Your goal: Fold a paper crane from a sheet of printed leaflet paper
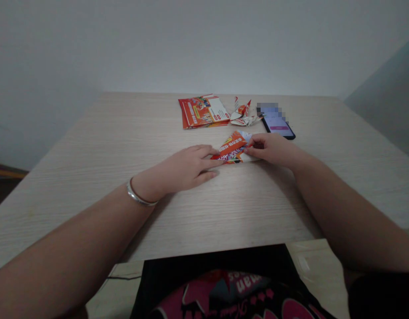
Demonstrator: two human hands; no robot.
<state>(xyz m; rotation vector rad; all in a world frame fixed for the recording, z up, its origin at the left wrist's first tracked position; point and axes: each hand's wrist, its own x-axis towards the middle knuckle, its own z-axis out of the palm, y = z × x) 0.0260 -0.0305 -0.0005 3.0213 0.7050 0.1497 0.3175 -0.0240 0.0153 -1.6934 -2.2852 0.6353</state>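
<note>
My left hand [192, 167] lies flat, seemingly to steady the paper [233, 148]; my right hand [272, 149] pinches its right side.

Left hand [191, 166] palm down, fingers [211, 164] spread; right hand [272, 148] curled in pinch

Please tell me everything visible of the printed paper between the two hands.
The printed paper is orange-red, with white lettering, colourful pictures and pale areas at right. It looks thin and folded, with a slanting upper left edge, and lies on the table. The left hand rests on its left end; the right hand, seemingly pinching it, partly hides its right side.
</note>
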